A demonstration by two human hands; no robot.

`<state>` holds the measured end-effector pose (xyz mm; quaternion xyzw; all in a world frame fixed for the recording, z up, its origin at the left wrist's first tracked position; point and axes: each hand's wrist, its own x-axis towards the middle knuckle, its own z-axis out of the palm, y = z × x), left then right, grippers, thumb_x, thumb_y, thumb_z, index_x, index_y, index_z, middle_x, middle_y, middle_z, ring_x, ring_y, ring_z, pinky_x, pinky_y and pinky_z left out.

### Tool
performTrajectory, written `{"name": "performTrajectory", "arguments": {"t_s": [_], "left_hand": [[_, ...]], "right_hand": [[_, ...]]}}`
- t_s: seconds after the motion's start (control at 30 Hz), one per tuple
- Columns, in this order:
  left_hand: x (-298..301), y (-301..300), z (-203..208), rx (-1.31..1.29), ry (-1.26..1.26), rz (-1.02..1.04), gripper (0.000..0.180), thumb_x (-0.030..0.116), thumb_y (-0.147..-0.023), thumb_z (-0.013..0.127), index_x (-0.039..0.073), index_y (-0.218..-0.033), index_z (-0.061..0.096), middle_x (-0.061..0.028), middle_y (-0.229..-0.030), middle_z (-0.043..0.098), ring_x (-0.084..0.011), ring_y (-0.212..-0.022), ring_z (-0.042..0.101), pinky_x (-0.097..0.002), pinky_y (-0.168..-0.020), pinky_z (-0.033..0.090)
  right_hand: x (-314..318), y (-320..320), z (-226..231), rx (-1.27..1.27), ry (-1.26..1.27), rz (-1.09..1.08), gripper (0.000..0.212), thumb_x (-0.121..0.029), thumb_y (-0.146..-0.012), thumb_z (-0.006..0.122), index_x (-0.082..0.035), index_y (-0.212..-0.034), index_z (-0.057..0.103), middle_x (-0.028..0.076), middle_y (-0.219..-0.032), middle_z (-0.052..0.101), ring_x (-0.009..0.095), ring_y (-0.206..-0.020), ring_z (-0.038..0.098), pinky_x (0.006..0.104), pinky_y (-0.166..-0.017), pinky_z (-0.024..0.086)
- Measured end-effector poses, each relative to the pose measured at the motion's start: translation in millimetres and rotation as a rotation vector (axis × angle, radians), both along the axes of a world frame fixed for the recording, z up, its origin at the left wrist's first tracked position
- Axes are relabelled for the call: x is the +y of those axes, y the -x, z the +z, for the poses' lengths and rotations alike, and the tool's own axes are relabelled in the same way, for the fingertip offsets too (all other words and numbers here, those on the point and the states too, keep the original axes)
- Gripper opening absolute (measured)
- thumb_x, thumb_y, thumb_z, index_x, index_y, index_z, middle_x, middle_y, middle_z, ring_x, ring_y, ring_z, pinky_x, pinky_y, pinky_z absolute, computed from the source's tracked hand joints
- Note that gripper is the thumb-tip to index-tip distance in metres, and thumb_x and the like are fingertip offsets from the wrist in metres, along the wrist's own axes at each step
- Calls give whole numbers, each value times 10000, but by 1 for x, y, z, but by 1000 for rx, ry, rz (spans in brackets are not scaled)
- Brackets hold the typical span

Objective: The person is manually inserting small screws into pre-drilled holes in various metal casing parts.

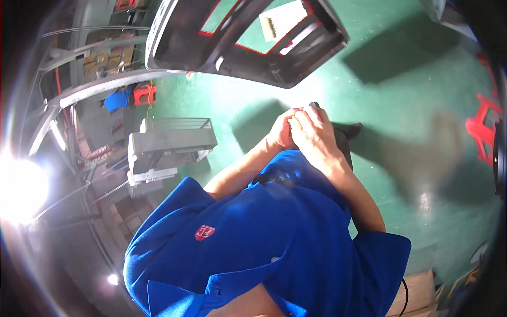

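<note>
My left hand and my right hand are together in front of my waist. The right hand lies partly over the left, and the fingers of both are closed and bent inward. What they hold, if anything, is hidden. A small dark tip shows just beyond the right fingers; I cannot tell whether it is held or is part of a shoe. Past the hands, at the top, a large black moulded panel with red-edged cutouts stands apart from them, with a pale sheet visible through one opening.
A grey metal box-like unit stands to my left. Red stools are at the right and far left, the latter beside a blue object. Cardboard boxes lie at the lower right. Green floor surrounds me.
</note>
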<state>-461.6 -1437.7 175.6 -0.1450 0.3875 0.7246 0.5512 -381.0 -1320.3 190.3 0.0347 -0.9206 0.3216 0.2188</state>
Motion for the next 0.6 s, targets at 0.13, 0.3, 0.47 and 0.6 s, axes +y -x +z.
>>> {"name": "performTrajectory", "arguments": {"t_s": [0.13, 0.3, 0.47, 0.6], "left_hand": [[3, -19, -11, 285, -145, -127, 242, 207, -901, 438, 37, -1024, 558, -109, -1009, 589, -226, -947, 566, -355, -849, 459], [23, -34, 0, 427, -68, -213, 265, 239, -878, 444, 21, -956, 573, -112, -974, 585, -230, -928, 560, -349, -829, 457], [51, -34, 14, 481, -152, -237, 262, 241, -850, 459, 23, -923, 584, -94, -907, 600, -217, -867, 572, -331, -798, 462], [65, -20, 16, 95, -29, -180, 271, 272, -881, 466, 42, -938, 597, -90, -910, 621, -214, -861, 602, -336, -776, 484]], "right_hand": [[7, -22, 2, -15, -19, -49, 217, -149, -706, 580, -31, -884, 620, 105, -901, 566, 243, -926, 514, 400, -814, 412], [18, -44, 4, 11, 34, -104, 263, -155, -681, 586, -47, -919, 614, 101, -990, 580, 239, -990, 518, 403, -872, 393], [36, -52, 12, 130, 165, -154, 247, -167, -701, 563, -38, -904, 620, 100, -965, 562, 249, -974, 504, 422, -859, 386], [46, -48, 15, 145, 176, -146, 298, -212, -727, 543, -25, -941, 631, 128, -979, 531, 282, -989, 475, 464, -855, 368]]}}
